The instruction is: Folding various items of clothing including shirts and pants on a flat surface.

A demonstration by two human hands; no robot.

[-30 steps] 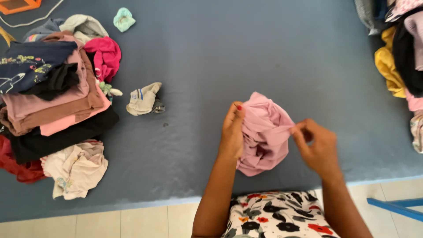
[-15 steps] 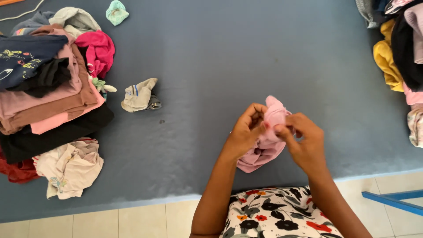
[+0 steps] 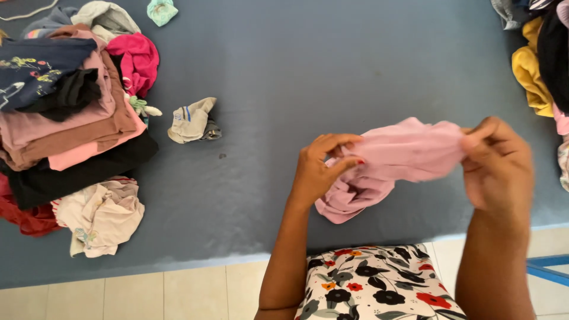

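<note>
Head camera is looking down on a blue-grey padded table top, where a person is stretching a small pale pink knitted garment between both hands. The left hand is pinching one end of the pink garment between thumb and curled fingers, while the right hand is closing tightly on the other end, its fingers folding over the fabric. The upper band of the garment is being held taut just above the near edge of the table, and its lower, bunched part is hanging down and appearing to rest on the surface beside the left wrist, though contact is hard to judge from this angle.

Well apart to the left, a stack of folded clothes in brown, dusty pink, navy and black is sitting next to a crumpled magenta top and a heap of cream fabric. A small rumpled beige cloth with a striped patch is lying alone between the stack and the hands. At the right edge, a mustard-yellow garment is spilling from another pile. A black-and-white floral dress with red blooms is covering the person's lap below the table.
</note>
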